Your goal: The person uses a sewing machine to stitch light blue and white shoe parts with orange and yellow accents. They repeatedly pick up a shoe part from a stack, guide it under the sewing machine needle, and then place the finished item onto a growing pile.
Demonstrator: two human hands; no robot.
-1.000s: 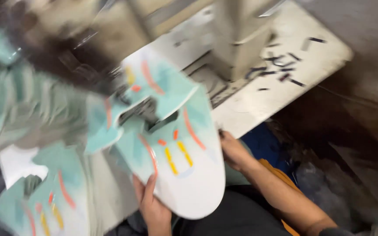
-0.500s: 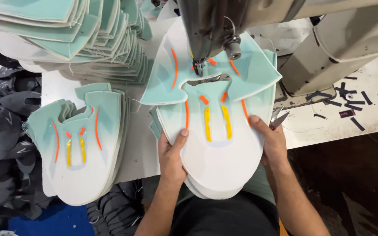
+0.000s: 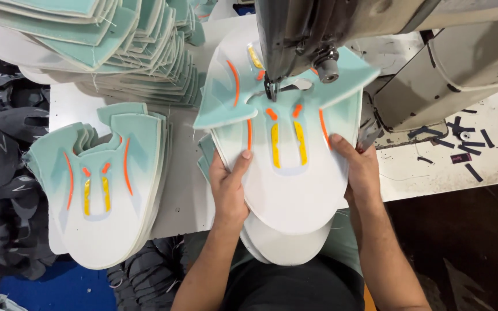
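A: Head view. Left hand [image 3: 229, 190] grips the left edge of the top panel [image 3: 292, 173], thumb on its face, fingers under. Right hand [image 3: 359, 173] clamps the right edge the same way. Neither hand is free.

B: Where does the panel sit?

A: Between the hands. Its far, mint end lies under the sewing machine [image 3: 318, 34], with the needle foot [image 3: 272, 89] down at the cutout, just beyond the fingertips. Its near, white end hangs off the table [image 3: 185, 190] toward the body.

B: Anything beneath it?

A: More panels, same cut, fanned out under the palms. Cannot tell whether the hands pinch only the top one.

B: How will it handle?

A: My judgement: light, thin, padded fabric, floppy rather than stiff; it would sag if held by one edge. Not fragile, but the layers may slide on each other. Best hold is both side edges, near the orange strips [image 3: 249, 132], fingers clear of the foot.

B: Surroundings?

A: Left of the left hand, a flat stack [image 3: 108, 190]; beyond that, a taller pile [image 3: 116, 46]. Right of the right hand, dark scraps [image 3: 462, 138].
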